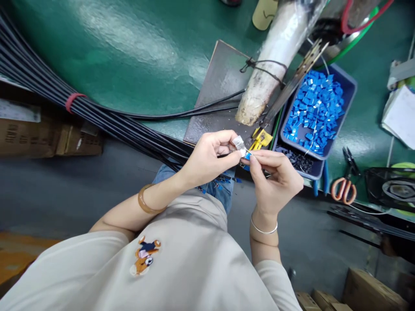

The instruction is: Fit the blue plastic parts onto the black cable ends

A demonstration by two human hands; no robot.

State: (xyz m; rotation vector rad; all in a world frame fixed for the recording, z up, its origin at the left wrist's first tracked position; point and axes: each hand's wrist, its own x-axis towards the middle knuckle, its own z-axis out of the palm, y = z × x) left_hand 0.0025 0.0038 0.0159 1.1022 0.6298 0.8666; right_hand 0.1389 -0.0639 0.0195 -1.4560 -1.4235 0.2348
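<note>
My left hand is closed, its thumb and fingers pinching a cable end beside a small white tag. Facing it, my right hand pinches a small blue connector at the tip of that cable. Both hands nearly touch, over the bench's front edge. Behind them lies a yellow tool. A thick bundle of black cables comes in from the left, passing under my left hand; several blue-tipped ends hang over my lap.
Right of my hands sit a bin of blue connectors, a bin of black parts and orange-handled scissors. A white wrapped tube slants above the grey board. Cardboard boxes stand left.
</note>
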